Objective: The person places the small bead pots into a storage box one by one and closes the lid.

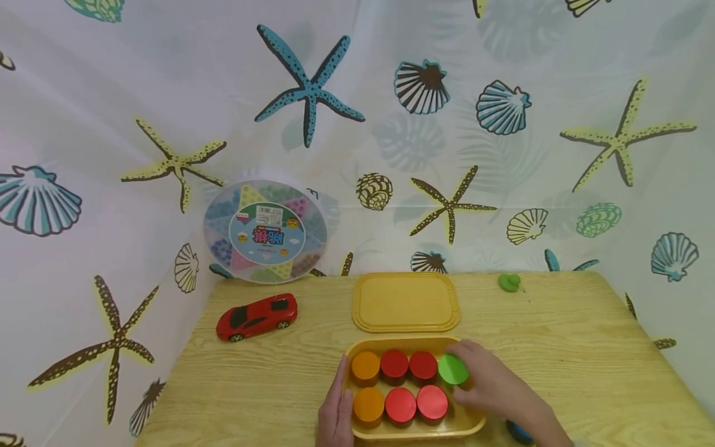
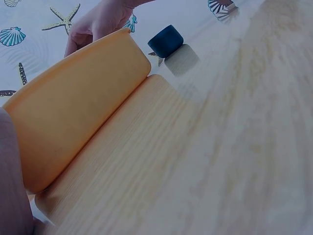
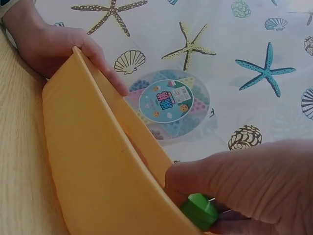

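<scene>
A yellow rectangular box (image 1: 416, 435) holds short round blocks in two rows. Orange ones (image 1: 365, 369) stand at the left and red ones (image 1: 400, 405) beside them. At the far right corner inside is a green round block (image 1: 453, 369); my right hand (image 1: 487, 380) pinches it between thumb and fingers. In the right wrist view the green block shows under the hand, partly hidden by the box wall. My left hand (image 1: 336, 410) rests against the box's left end, its fingers straight along the wall.
A yellow lid (image 1: 406, 302) lies behind the box. A red toy car (image 1: 258, 318) is at the left; a round Chinese checkers case (image 1: 265, 231) leans on the patterned cloth. A small green toy (image 1: 509, 282) sits back right. A blue cylinder (image 2: 166, 41) stands right of the box.
</scene>
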`<state>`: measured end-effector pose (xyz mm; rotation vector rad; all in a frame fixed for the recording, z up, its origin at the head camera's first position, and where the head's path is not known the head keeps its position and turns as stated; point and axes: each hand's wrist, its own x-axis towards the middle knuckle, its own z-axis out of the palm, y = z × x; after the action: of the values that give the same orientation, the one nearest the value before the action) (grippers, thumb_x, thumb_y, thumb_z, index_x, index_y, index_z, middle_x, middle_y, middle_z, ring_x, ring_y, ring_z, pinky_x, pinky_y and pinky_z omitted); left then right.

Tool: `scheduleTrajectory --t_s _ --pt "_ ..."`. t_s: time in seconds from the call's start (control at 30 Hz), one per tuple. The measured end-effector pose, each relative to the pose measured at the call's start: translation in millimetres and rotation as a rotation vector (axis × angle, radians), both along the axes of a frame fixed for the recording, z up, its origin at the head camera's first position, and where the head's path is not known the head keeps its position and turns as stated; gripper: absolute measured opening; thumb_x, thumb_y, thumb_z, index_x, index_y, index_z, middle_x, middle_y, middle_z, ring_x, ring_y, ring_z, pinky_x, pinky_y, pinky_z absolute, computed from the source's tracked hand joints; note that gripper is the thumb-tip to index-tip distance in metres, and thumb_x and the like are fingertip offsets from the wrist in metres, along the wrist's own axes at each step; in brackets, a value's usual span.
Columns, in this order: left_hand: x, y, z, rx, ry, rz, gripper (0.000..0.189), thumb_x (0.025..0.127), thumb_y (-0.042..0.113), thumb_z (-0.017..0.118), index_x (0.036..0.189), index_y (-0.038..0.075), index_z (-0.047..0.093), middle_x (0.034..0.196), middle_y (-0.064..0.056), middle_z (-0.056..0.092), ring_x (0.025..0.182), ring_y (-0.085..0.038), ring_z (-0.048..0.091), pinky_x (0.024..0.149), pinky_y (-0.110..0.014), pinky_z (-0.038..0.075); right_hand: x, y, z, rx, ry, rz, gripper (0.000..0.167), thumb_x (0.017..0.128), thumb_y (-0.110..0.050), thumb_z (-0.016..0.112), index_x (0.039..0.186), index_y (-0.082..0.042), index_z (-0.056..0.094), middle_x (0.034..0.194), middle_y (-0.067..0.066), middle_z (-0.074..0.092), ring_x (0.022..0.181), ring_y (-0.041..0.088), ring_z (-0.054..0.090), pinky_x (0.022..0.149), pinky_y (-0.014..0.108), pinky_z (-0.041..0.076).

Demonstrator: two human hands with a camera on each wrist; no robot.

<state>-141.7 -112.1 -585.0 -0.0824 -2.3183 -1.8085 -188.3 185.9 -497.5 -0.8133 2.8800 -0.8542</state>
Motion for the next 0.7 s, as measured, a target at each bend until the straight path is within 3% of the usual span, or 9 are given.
scheduleTrajectory --t_s 0.23,0.5,0.7 --pt "-0.3 1.4 1.4 -0.003 -0.044 0.012 0.051 0.114 0.015 0.038 0.164 0.01 0.034 0.168 -0.002 0.036 0.152 -0.008 0.03 0.117 -0.007 0.02 -1.9 -6.2 5.3 0.088 -0.001 0.021 0.058 0.078 -0.005 0.081 0.132 0.003 0.063 0.127 0.012 0.065 0.108 0.023 0.062 0.092 0.043 0.06" --pt "0.6 1.6 3.3 -0.007 -0.038 0.018 0.05 0.113 0.012 0.038 0.163 0.008 0.034 0.167 -0.003 0.037 0.15 -0.002 0.03 0.118 -0.008 0.02 -5.9 -10.7 -3.0 0.184 0.145 0.062 0.038 0.08 -0.004 0.085 0.113 0.0 0.067 0.106 0.005 0.064 0.095 0.02 0.057 0.082 0.036 0.058" --pt "0.2 2.9 5.2 -0.011 -0.065 0.024 0.051 0.114 0.012 0.037 0.164 0.01 0.034 0.168 -0.001 0.036 0.152 -0.011 0.03 0.117 -0.007 0.019 -5.5 -9.6 -9.1 0.167 0.205 0.04 0.043 0.081 0.004 0.082 0.122 0.003 0.066 0.117 0.013 0.067 0.107 0.029 0.063 0.094 0.044 0.06"
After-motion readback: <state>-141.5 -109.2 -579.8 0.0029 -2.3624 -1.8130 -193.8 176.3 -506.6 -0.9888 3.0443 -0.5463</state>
